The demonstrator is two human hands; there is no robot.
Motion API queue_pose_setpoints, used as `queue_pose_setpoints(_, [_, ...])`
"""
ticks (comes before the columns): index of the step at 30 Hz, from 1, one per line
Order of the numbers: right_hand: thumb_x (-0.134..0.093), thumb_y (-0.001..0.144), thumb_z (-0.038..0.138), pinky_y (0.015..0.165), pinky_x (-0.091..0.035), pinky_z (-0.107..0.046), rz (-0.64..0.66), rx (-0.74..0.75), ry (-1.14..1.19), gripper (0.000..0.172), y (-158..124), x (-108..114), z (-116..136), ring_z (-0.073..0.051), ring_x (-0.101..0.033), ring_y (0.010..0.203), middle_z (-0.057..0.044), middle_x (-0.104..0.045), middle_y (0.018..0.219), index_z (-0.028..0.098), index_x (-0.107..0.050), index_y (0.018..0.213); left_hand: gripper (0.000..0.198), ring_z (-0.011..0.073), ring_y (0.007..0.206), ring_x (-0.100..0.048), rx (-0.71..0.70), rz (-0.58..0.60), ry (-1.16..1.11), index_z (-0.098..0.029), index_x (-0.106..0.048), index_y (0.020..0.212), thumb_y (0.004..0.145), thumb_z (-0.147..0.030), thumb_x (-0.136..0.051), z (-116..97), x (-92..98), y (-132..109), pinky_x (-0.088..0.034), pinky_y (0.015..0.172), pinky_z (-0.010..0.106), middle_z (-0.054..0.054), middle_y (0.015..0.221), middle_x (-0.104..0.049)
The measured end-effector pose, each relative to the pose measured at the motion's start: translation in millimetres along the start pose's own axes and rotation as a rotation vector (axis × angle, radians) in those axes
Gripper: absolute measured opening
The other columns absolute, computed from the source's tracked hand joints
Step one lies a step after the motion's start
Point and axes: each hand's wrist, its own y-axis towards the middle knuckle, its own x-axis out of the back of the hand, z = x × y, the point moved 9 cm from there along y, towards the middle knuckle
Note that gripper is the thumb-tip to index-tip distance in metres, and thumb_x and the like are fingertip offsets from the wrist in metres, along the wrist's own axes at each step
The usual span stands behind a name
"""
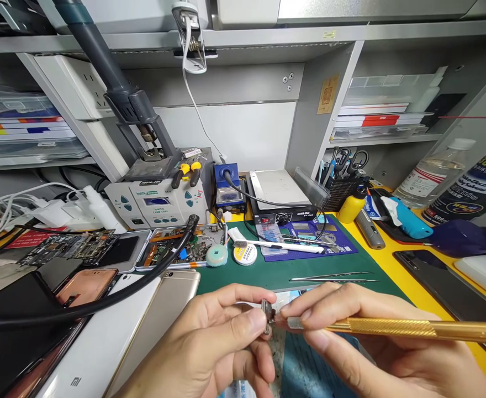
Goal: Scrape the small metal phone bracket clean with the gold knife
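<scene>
Pinching, left hand [210, 342]: I see thumb and index finger clamped on a small metal part [264, 318], the other fingers curled loosely below it.
Part: held up between both hands, on edge; a dark bit shows at its right side, too small for me to name.
Right hand [386, 354]: thumb and fingers closed on the front of a gold tool [392, 327], probably a craft knife, its handle running off to the right.
Tip: aimed at the part's right side; from here I cannot tell whether it touches.
Done: the part is gripped and the tool brought right beside it, so I judge the work on it under way.
Left: fingers hide much of the part; I judge it unfinished, but cannot tell how much is left.
Below the hands: a blue and white sheet [305, 365], partly hidden.
Mat [226, 279]: tweezers [334, 277] lie on it just beyond the right hand, unused.
Phones: a white one [106, 331] and a gold one [172, 298], left of the hands, a black hose [61, 319] passing over.
Farther: a brush [284, 246], then a hot plate [278, 188] and a heat station [164, 202] with pliers [186, 172] on top, none in hand.
</scene>
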Motion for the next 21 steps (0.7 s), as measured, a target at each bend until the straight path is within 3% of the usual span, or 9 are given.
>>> queue_pose_setpoints(4, [-0.070, 0.092, 0.015, 0.082, -0.064, -0.019, -0.020, -0.025, 0.028, 0.018, 1.5, 2.8, -2.5, -0.016, -0.080, 0.090, 0.003, -0.083, 0.095, 0.032, -0.074, 0.096, 0.017, 0.0121, 0.060, -0.067, -0.005, -0.089, 0.049, -0.015, -0.076, 0.107, 0.093, -0.021, -0.069, -1.6, 1.7, -6.5, -0.058, 0.057, 0.021, 0.006, 0.066, -0.070])
queue_pose_setpoints(10, [-0.072, 0.089, 0.014, 0.081, -0.063, -0.020, -0.032, -0.027, 0.005, 0.021, 1.7, 3.1, -3.6, -0.016, -0.079, 0.088, 0.003, -0.083, 0.093, 0.034, -0.075, 0.096, 0.026, 0.0138, 0.059, -0.067, -0.017, -0.112, 0.082, -0.016, -0.075, 0.114, 0.090, -0.026, -0.074, -0.1, 4.2, -8.2, -0.057, 0.055, 0.023, 0.005, 0.065, -0.070])
queue_pose_setpoints(21, [-0.076, 0.089, 0.026, 0.081, -0.061, -0.016, -0.107, -0.204, 0.208, 0.008, -1.7, 1.5, -20.1, -0.015, -0.078, 0.086, 0.003, -0.082, 0.089, 0.033, -0.079, 0.089, 0.026, 0.0134, 0.057, -0.064, -0.024, -0.110, 0.083, -0.017, -0.076, 0.112, 0.087, -0.028, -0.077, -4.4, 0.5, -6.9, -0.057, 0.053, 0.023, 0.004, 0.062, -0.069])
